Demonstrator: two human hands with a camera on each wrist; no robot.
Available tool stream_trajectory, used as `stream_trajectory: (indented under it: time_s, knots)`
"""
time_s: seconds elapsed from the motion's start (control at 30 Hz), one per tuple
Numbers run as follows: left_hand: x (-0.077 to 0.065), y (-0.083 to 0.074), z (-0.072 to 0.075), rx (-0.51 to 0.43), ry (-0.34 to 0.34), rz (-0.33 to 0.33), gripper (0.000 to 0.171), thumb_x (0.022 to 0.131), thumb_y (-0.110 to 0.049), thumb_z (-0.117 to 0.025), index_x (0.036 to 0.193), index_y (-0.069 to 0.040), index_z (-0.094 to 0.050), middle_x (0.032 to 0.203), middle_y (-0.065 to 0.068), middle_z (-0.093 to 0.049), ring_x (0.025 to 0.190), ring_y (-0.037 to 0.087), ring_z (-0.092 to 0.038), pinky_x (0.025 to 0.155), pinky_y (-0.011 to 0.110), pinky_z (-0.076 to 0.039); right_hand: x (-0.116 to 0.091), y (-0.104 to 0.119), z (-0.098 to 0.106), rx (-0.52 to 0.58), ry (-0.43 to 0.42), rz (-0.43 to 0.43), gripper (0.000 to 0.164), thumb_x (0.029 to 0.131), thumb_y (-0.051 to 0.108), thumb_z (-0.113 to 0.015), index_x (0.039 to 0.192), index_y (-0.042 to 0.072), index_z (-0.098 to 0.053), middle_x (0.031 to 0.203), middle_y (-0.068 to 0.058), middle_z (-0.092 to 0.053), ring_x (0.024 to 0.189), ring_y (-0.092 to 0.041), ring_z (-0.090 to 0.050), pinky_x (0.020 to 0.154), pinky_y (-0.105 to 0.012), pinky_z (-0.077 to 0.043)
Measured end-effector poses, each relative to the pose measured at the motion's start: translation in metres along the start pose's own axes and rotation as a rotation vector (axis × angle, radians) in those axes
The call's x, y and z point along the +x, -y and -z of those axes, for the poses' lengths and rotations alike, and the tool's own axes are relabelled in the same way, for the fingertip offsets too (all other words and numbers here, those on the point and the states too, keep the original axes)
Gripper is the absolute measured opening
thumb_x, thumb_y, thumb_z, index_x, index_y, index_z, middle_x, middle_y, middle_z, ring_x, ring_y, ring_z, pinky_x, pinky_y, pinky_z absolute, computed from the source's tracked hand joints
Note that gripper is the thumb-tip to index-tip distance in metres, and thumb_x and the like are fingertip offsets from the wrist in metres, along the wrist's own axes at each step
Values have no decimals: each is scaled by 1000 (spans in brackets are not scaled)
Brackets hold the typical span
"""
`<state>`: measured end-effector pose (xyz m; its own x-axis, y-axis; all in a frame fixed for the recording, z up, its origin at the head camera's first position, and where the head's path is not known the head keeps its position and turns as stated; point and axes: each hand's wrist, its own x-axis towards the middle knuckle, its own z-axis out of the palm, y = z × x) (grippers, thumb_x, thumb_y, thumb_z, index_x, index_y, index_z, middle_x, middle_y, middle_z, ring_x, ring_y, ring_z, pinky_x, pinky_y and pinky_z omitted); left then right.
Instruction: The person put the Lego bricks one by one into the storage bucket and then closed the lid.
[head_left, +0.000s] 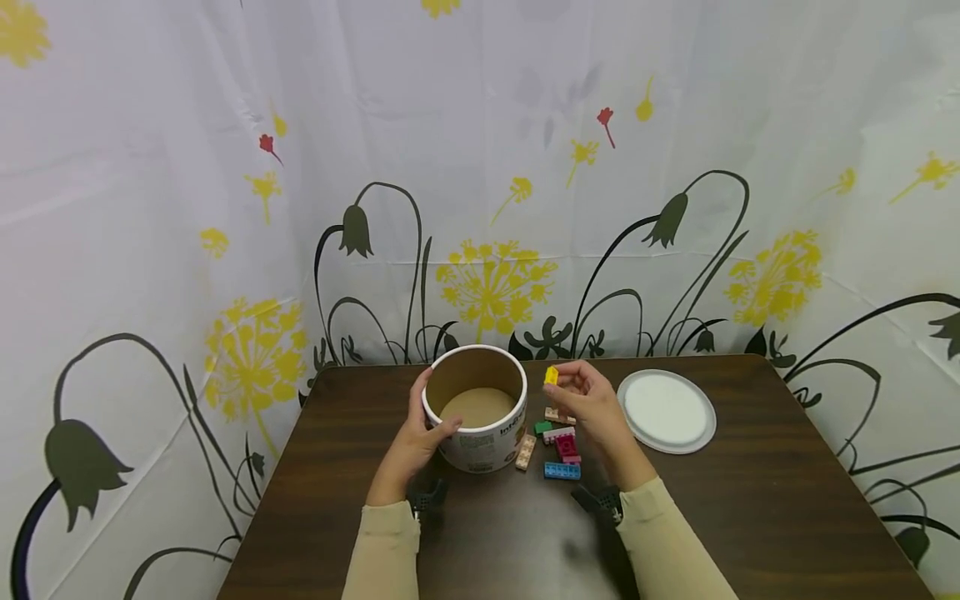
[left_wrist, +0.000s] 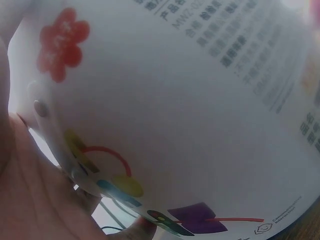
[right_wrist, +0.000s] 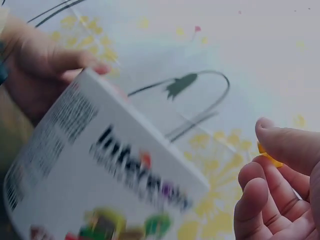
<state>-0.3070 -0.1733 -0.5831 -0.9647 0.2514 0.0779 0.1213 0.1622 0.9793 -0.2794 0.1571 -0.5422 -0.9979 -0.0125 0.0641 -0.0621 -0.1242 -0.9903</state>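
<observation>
A round white tub (head_left: 480, 450) with printed sides stands at the middle of the table, tilted a little, its brown inside facing up with no bricks showing in it. My left hand (head_left: 420, 429) grips the tub by its left side, thumb over the rim; the left wrist view shows the palm along the printed wall (left_wrist: 150, 125). Right of the tub, my right hand (head_left: 592, 404) pinches a yellow toy brick (head_left: 551, 376) between thumb and fingers, raised beside the rim. In the right wrist view the brick (right_wrist: 270, 155) is mostly hidden behind the thumb.
Several loose bricks lie right of the tub: a blue one (head_left: 562, 471), a dark pink one (head_left: 567, 448), a green one (head_left: 542, 427) and tan ones (head_left: 526, 452). A white round lid (head_left: 708, 429) lies farther right. A flower-patterned curtain (head_left: 480, 167) hangs behind the table (head_left: 750, 500).
</observation>
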Motion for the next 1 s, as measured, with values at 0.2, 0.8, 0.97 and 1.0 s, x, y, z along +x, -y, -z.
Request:
stream_trajectory:
  time_s: [0.2, 0.8, 0.97, 1.0]
  knots:
    - [2, -4, 1, -3, 14, -18, 107, 94, -29, -81, 173, -33, -9, 179, 19, -17, 161, 47, -26, 129, 64, -21, 31, 21, -36, 31, 62, 71, 40, 96, 21, -85, 128, 9, -65, 97, 0, -70, 69, -14, -58, 62, -26, -51]
    - [-2, -3, 2, 20, 8, -10, 105, 96, -30, -79, 173, -33, -9, 178, 19, -19, 156, 51, -32, 125, 61, -29, 67, 11, -98, -394, 123, 294, 39, 93, 29, -88, 127, 20, -70, 70, 4, -41, 59, -12, -36, 57, -24, -35]
    - [-2, -3, 1, 27, 17, 0, 104, 96, -31, -79, 173, -35, -8, 178, 20, -17, 155, 53, -33, 124, 62, -30, 61, 10, -102, -513, 163, 314, 38, 94, 33, -88, 126, 23, -70, 69, 3, -42, 59, -14, -36, 59, -26, -35]
    - [-2, -3, 1, 28, 18, 2, 104, 96, -31, -79, 173, -35, -8, 178, 21, -17, 155, 53, -33, 124, 62, -31, 60, 10, -103, -519, 167, 313, 37, 94, 33, -87, 126, 23, -70, 69, 4, -42, 59, -13, -37, 59, -26, -35]
